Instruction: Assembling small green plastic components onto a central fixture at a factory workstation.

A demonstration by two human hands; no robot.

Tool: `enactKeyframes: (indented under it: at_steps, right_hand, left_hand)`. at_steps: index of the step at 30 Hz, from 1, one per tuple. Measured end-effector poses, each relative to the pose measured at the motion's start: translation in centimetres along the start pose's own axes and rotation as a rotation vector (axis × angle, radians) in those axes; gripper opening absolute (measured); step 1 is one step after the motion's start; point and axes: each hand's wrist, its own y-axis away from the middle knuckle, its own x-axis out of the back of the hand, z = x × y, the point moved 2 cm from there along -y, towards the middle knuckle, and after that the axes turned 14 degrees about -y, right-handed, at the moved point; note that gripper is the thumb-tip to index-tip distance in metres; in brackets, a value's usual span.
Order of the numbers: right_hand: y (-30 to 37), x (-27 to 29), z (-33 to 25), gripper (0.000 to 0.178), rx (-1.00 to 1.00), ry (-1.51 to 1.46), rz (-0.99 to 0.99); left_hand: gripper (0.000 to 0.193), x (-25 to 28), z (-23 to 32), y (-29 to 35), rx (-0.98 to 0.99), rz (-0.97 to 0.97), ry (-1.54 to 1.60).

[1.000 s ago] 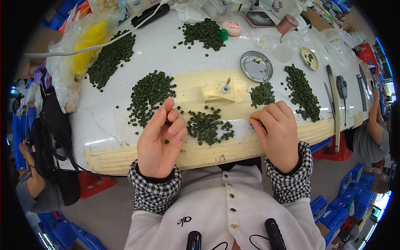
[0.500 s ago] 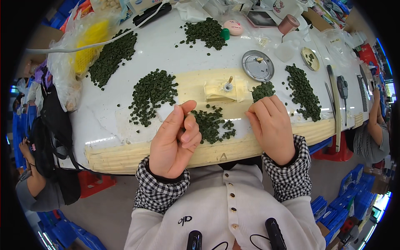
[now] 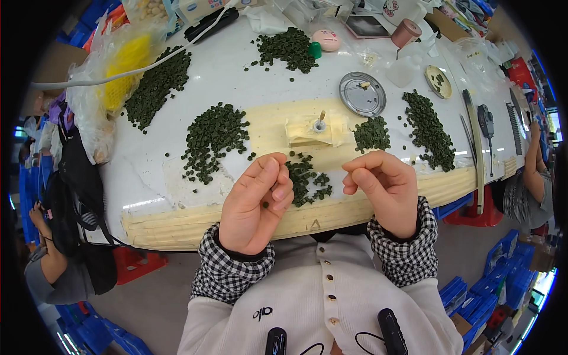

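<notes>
My left hand (image 3: 254,204) is raised just above the table's near edge, its fingers curled around a small dark green round piece (image 3: 265,205) in the palm. My right hand (image 3: 381,189) hovers beside it with thumb and fingers pinched together; nothing shows between them. Between and just beyond both hands lies a loose pile of the same green pieces (image 3: 307,180) on the cream strip of the table (image 3: 177,183). Behind that pile stands a small cream block with a metal pin (image 3: 316,127).
More green heaps lie at the left (image 3: 213,139), far left (image 3: 157,89), back (image 3: 287,47) and right (image 3: 429,130). A round metal lid (image 3: 362,93), a plastic bag with yellow contents (image 3: 118,77) and tools crowd the back. Other people sit at left (image 3: 53,260) and right (image 3: 529,177).
Both hands have lifted off the near pile and drawn back toward me. My left hand turned palm-in with a green piece; my right hand rose from the pile with its fingers pinched.
</notes>
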Motion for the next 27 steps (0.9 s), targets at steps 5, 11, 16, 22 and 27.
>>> enactKeyframes:
  at_steps: [5,11,16,22,27]
  right_hand:
    - [-0.1,0.2,1.2,0.02,-0.217,-0.495,0.003]
    - [-0.3,-0.5,0.9,0.023,-0.292,-0.584,0.002]
    - [-0.2,-0.4,1.2,0.022,-0.302,-0.62,-0.037]
    - [-0.3,-0.8,1.3,0.019,-0.269,-0.596,-0.026]
    - [-0.3,-0.7,1.5,0.017,-0.252,-0.619,-0.021]
  left_hand:
    - [0.025,0.6,-0.1,0.0,-0.008,-0.02,0.012]
    - [0.024,0.2,0.4,0.0,0.014,0.004,0.042]
    - [0.024,0.5,0.0,0.0,0.0,-0.061,-0.016]
    - [0.024,0.7,-0.1,0.0,0.007,-0.106,0.012]
    - [0.024,0.3,0.0,0.0,0.016,-0.083,0.008]
